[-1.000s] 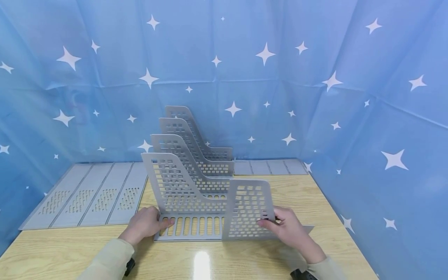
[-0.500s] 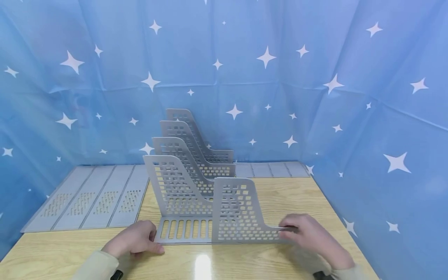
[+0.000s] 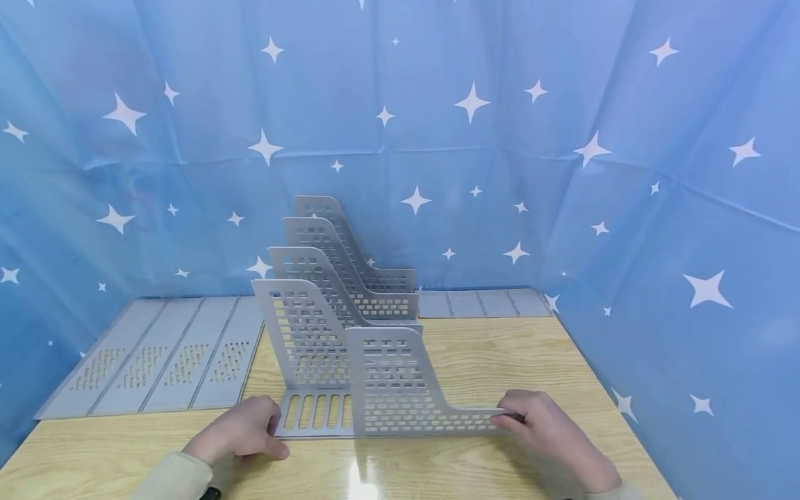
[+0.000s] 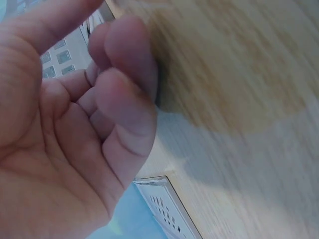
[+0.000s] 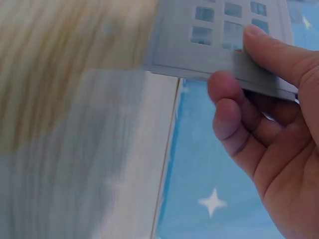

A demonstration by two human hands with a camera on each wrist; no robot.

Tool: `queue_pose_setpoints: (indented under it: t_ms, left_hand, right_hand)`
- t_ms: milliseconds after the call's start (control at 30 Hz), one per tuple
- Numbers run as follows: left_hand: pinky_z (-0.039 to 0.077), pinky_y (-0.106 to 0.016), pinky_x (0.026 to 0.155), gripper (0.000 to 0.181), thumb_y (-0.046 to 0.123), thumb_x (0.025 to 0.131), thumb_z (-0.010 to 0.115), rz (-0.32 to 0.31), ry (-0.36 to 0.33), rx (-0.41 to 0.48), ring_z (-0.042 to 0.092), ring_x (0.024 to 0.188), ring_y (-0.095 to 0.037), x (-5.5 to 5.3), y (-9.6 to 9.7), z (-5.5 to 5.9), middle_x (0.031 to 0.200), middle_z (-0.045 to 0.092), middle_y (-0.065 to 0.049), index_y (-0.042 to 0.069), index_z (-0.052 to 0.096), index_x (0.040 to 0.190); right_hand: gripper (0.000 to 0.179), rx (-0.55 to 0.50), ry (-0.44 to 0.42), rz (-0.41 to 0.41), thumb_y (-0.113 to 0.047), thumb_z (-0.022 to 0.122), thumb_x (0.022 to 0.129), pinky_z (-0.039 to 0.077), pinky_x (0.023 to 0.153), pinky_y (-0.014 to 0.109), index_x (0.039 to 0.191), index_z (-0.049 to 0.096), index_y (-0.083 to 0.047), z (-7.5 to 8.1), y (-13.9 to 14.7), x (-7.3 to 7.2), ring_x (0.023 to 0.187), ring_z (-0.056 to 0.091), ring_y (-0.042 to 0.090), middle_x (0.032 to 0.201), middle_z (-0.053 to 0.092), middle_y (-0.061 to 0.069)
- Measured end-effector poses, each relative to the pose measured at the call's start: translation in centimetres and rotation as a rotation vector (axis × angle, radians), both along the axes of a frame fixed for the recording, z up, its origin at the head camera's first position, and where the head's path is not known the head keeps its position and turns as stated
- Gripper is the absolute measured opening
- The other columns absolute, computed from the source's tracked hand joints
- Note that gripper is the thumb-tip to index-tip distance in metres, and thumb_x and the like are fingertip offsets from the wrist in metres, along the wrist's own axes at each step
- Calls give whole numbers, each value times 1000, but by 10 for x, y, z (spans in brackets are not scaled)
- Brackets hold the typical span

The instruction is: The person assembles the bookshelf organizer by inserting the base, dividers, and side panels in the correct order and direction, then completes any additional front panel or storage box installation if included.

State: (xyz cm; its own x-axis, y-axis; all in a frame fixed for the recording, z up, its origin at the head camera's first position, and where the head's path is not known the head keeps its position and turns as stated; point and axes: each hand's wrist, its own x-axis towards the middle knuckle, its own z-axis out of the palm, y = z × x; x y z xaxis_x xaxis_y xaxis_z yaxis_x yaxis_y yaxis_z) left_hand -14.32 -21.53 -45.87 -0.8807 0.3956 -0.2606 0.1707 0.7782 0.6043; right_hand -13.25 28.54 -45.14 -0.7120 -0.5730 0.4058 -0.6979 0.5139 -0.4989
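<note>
My right hand (image 3: 550,430) pinches the low right end of a grey perforated side panel (image 3: 400,389) of a file rack. In the right wrist view, the thumb lies on one face of this side panel (image 5: 219,45) and fingers curl beneath its edge. The panel stands upright along the front of a slotted grey base (image 3: 315,414). My left hand (image 3: 240,427) rests on the table by the base's front left corner, fingers loosely bent and thumb extended. The left wrist view shows nothing gripped in the left hand (image 4: 75,129); whether a fingertip touches the base is hidden.
Several more side panels (image 3: 300,298) stand in a row behind. Flat grey panels with hole patterns (image 3: 187,319) lie on the left of the wooden table (image 3: 500,347). A strip of grey panels (image 3: 484,303) lies at the back, before a blue star-patterned cloth (image 3: 400,83).
My right hand has shifted its grip to the low end, and the front side panel has moved left along the base. My left hand has drawn back from the base's slats to its corner.
</note>
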Motion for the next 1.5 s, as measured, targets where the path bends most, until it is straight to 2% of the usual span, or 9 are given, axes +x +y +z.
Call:
queue_pose_setpoints:
  t_ms: [167,433,700,933,1100,1267,1367,1433,1500]
  left_hand:
    - [46,-33,47,41,22,76,92,-11,-7,-10,47,36,-9,-1,1,-1,49,53,-1,10,54,66]
    - [48,-31,49,40,23,75,92,-14,-10,-19,48,36,-9,-1,1,0,48,53,1,10,54,67]
    - [46,-30,42,39,22,74,92,12,-34,-9,49,37,-9,1,0,2,52,56,-2,10,56,69]
    - [46,-31,40,39,22,75,92,-12,-40,38,48,36,-8,1,-2,-2,52,56,-2,10,54,70]
    - [44,-31,34,31,15,74,90,-68,-18,145,48,36,-7,0,-3,-4,63,57,-3,8,63,86]
    - [45,-30,33,49,13,72,91,-110,22,198,50,37,-6,0,-4,-5,89,68,-12,3,67,114]
    - [46,-31,33,57,11,71,92,-113,32,230,51,37,-6,0,-5,-6,106,71,-20,1,66,121]
    - [47,-32,34,59,11,72,91,-109,0,269,52,39,-7,-1,-6,-7,107,72,-19,2,66,125]
    - [48,-31,36,52,10,76,88,-117,-30,292,53,41,-8,-1,-9,-5,96,72,-14,2,66,122]
  right_hand:
    - [28,-12,17,9,-6,76,91,36,51,14,76,59,-21,-2,-24,-1,63,33,-10,69,46,-16]
    - [30,13,3,-69,-10,77,92,35,51,15,74,56,-23,-5,-41,-1,61,31,-9,70,40,-21]
    - [26,-34,98,5,-9,78,91,34,51,10,75,60,-20,-10,-61,0,63,32,-10,69,45,-16]
    - [27,-54,173,46,-4,81,85,35,53,5,76,60,-18,-14,-85,-2,65,35,-10,69,50,-13]
    - [23,-54,177,50,-5,82,84,37,54,5,75,63,-15,-14,-104,-2,64,36,-10,68,54,-12]
    - [32,-17,183,33,-9,81,85,35,51,4,68,55,-16,-13,-121,-1,62,33,-10,65,51,-12]
    - [37,-1,196,-1,-11,82,85,34,51,4,66,51,-17,-15,-125,-1,61,32,-10,64,48,-13]
    - [37,-1,146,-17,-11,82,86,35,51,6,67,50,-18,-15,-125,-1,60,33,-9,65,47,-13]
    - [32,17,30,-8,-12,80,88,39,52,9,70,54,-17,-12,-122,-2,61,36,-8,68,49,-12]
